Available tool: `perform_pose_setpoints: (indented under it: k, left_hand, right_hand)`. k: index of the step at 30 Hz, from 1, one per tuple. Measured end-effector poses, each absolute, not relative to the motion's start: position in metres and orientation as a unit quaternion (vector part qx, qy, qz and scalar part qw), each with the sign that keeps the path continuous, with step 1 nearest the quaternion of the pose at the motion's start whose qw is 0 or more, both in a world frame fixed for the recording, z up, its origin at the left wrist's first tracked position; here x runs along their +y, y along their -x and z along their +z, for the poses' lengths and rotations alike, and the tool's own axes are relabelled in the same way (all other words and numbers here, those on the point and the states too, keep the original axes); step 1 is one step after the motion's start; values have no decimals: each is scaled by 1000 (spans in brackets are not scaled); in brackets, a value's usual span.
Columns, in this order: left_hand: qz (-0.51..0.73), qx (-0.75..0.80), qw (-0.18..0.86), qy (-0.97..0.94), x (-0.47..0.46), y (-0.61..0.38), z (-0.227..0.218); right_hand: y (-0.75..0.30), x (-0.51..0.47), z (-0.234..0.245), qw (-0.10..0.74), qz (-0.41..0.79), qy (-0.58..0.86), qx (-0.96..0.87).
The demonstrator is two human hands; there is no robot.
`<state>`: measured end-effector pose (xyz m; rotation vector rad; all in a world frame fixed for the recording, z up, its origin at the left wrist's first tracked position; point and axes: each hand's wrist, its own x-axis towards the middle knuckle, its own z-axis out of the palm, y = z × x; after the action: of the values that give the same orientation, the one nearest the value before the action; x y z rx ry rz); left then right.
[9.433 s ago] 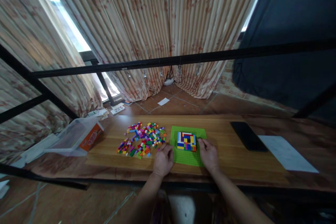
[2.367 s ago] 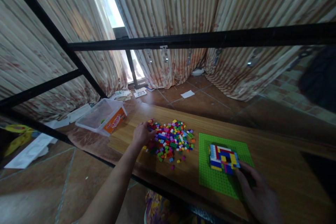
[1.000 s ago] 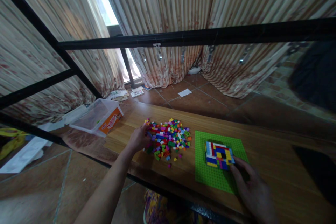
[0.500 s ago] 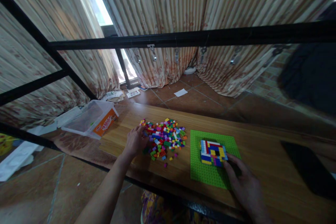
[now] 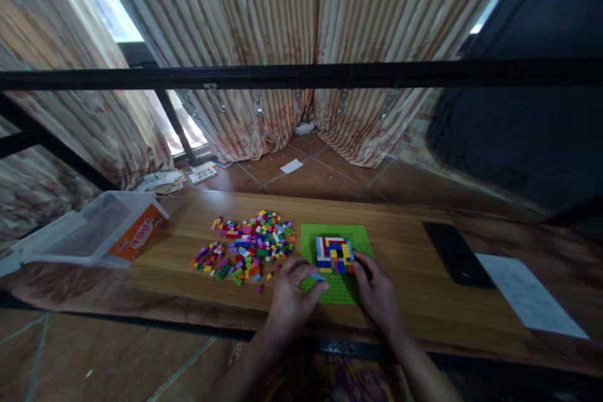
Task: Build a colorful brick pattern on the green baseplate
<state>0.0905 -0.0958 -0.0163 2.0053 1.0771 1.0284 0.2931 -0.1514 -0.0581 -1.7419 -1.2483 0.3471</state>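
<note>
Two hands meet at the lower centre of the frame, on the near part of the green baseplate (image 5: 308,242). The left hand (image 5: 291,292) pinches what we take for a small blue brick (image 5: 316,277) between thumb and fingertips. The right hand (image 5: 377,292) holds nothing, its fingers loosely curled with the tips against the right edge of the brick block (image 5: 335,254). That block sits just above and between the hands. The pinched brick hangs just below its lower left corner, close but apart. We make out no long axis: the block looks roughly square. Loose bricks (image 5: 249,246) spread left of the plate on the wooden table (image 5: 414,289). At far left we see a plastic box (image 5: 101,235), at right a dark phone (image 5: 455,254) and a paper sheet (image 5: 527,295). Curtains (image 5: 282,12) and tiled floor (image 5: 320,179) fill the upper frame.
</note>
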Motion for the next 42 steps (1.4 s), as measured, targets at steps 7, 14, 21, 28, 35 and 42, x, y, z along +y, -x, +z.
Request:
perform_pose_setpoints:
  k: [7,14,21,28,35,42]
  left_hand:
    - [402,402,313,-760,-91,-135,-21]
    - [383,381,293,-789,-86,-140,-27]
    - [355,377,244,-820,-84,-121,-31]
    - [346,383,268,-814,-84,-111,-29]
    - [379,400,293,-781,-83,-114,-26]
    - [364,388,320,-784,-76,-131,-17]
  right_hand:
    - [-293,-150,-57,481,145,692,-518]
    - [-293,-150,-55,490,145,688,-516]
    - [-293,-149,-55,488,150,689,-514]
    - [-293,-149,-56,489,152,688,-515]
    - [-293,-150,-54,489,141,688,-518]
    - [-293,-150,-54,491,144,681,-524]
